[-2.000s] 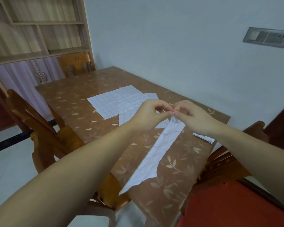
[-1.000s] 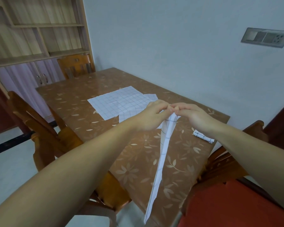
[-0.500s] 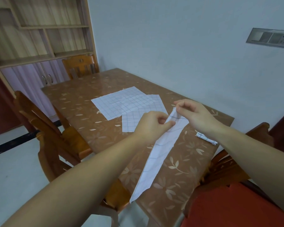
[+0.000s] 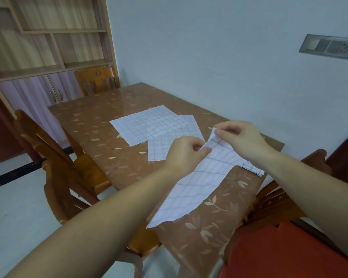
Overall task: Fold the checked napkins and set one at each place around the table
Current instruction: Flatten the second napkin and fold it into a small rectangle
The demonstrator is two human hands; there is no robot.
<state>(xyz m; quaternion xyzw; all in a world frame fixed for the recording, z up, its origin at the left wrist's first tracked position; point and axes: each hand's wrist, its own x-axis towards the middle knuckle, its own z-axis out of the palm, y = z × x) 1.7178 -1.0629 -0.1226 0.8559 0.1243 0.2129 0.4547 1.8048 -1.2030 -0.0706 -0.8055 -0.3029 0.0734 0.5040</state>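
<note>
On the desk (image 4: 92, 125) two flat napkins (image 4: 157, 125) lie at the middle. Our held napkin (image 4: 197, 183) hangs over the near edge, its top corners pinched by our left hand (image 4: 184, 154) and right hand (image 4: 239, 138). If either pinch slackens, we judge the limp cloth could skew or slide off.

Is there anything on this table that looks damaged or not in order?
Yes. The held napkin has a ragged, uneven lower edge hanging past the table edge, as if torn. The flat napkins overlap askew. Nothing is spilled.
</note>
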